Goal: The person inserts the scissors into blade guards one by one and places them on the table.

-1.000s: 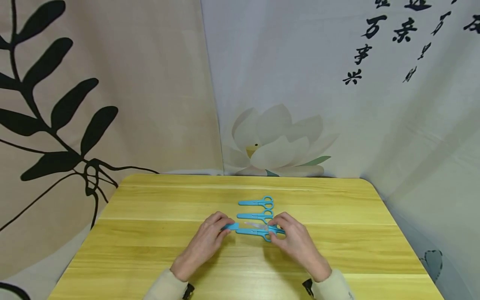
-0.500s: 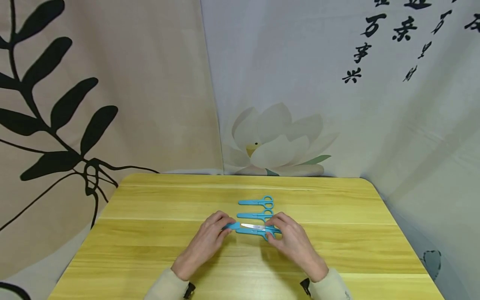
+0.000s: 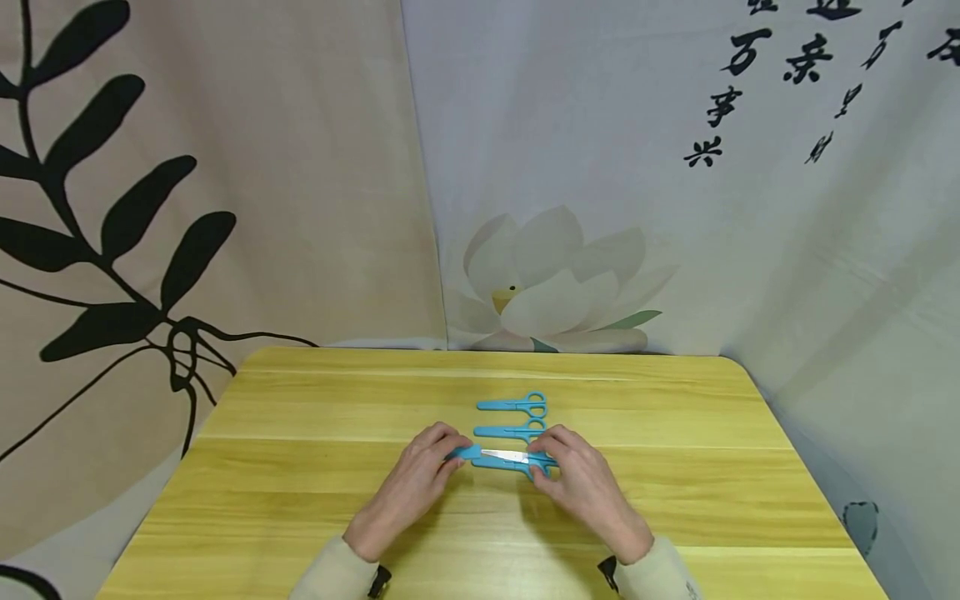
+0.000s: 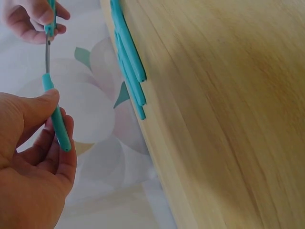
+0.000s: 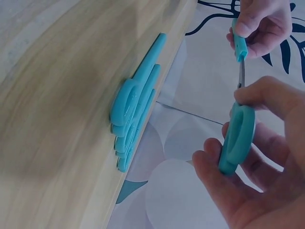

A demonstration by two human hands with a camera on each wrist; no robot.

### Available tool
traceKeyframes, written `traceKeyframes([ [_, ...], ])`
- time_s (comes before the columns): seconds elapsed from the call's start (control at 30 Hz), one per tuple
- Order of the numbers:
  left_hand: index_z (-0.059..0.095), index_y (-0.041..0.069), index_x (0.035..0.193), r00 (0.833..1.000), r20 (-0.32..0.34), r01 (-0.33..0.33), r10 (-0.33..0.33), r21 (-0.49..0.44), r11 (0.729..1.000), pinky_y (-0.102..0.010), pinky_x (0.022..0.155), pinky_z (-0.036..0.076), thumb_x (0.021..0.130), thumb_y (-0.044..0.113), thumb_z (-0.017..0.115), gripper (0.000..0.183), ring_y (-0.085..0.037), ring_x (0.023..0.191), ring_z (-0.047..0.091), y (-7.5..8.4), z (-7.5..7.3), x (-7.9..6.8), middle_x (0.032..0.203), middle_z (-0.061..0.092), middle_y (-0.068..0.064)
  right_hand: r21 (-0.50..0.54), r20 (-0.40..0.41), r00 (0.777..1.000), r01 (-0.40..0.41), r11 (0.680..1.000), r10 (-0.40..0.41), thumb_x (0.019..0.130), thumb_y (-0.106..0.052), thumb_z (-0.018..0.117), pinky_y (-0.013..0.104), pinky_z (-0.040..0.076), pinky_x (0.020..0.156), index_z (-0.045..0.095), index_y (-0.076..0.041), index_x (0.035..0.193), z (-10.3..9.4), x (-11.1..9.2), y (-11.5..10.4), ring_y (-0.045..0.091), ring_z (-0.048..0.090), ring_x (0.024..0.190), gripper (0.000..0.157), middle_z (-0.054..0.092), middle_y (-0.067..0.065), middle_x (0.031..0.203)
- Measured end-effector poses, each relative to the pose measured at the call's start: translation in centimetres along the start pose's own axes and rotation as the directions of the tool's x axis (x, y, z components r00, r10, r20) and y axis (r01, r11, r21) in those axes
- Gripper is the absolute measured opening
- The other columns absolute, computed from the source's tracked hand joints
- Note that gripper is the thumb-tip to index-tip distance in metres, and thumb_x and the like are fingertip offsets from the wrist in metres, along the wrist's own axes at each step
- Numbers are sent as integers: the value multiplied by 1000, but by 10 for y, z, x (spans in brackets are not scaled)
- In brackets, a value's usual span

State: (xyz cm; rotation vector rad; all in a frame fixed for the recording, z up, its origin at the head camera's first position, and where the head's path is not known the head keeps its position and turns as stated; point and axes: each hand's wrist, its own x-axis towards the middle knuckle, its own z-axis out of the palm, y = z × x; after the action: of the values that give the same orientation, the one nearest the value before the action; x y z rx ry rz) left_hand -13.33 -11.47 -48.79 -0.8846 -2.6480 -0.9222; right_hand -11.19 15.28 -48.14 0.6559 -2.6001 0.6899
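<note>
My left hand [image 3: 420, 471] pinches a blue scissors sheath [image 4: 59, 126] between thumb and fingers, its mouth facing right. My right hand [image 3: 585, 479] grips the blue-handled scissors [image 5: 237, 138] by the handles, their metal blades pointing left. In both wrist views the blade tips meet the sheath's mouth; a length of bare blade shows between the hands. Both pieces are held above the table. Under and behind them lie three sheathed blue scissors in a column: a far pair [image 3: 502, 406], a middle pair [image 3: 501, 432] and a near pair [image 3: 498, 463], partly covered by the held scissors and right fingers.
The wooden table [image 3: 300, 500] has rounded far corners. Behind it hang a beige curtain [image 3: 315, 167] with a dark leaf print and a pale curtain [image 3: 600, 125] with a flower and black characters.
My right hand has shifted slightly left with the scissors. The blade tips, apart from the sheath a second ago, now meet its mouth. My left hand has barely moved.
</note>
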Motion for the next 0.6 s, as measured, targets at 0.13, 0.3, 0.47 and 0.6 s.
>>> traceKeyframes([
  [0.13, 75, 10, 114, 1000, 1, 1, -1, 2, 1000, -32, 82, 56, 94, 5, 76, 20, -14, 99, 60, 0, 0, 0, 109, 64, 1, -12, 5, 1000, 3, 1000, -3, 75, -8, 90, 32, 59, 77, 75, -11, 96, -1, 1, -2, 18, 66, 94, 26, 68, -2, 102],
  [0.3, 75, 11, 114, 1000, 0, -1, 1, 7, 1000, -32, 82, 56, 94, 6, 76, 20, -14, 99, 60, 0, 0, 0, 109, 64, 1, -36, 19, 1000, 3, 999, -3, 76, -10, 91, 32, 58, 75, 76, -13, 97, -2, 3, -4, 17, 65, 93, 26, 67, -4, 102],
  [0.47, 75, 11, 113, 1000, 1, -9, 9, 18, 1000, -32, 82, 56, 93, 6, 77, 21, -14, 98, 60, 0, -1, 1, 109, 64, 1, -61, 23, 1000, 23, 998, -21, 77, -12, 90, 31, 57, 74, 76, -14, 97, -2, 6, -6, 16, 63, 92, 24, 66, -4, 102],
  [0.6, 75, 12, 114, 1000, 8, -8, 8, 30, 1000, -33, 83, 55, 93, 7, 78, 21, -14, 99, 60, 1, -1, 3, 110, 64, 1, -78, 21, 999, 35, 996, -33, 78, -13, 90, 31, 58, 75, 76, -13, 97, -2, 9, -7, 16, 63, 93, 24, 66, -4, 102],
])
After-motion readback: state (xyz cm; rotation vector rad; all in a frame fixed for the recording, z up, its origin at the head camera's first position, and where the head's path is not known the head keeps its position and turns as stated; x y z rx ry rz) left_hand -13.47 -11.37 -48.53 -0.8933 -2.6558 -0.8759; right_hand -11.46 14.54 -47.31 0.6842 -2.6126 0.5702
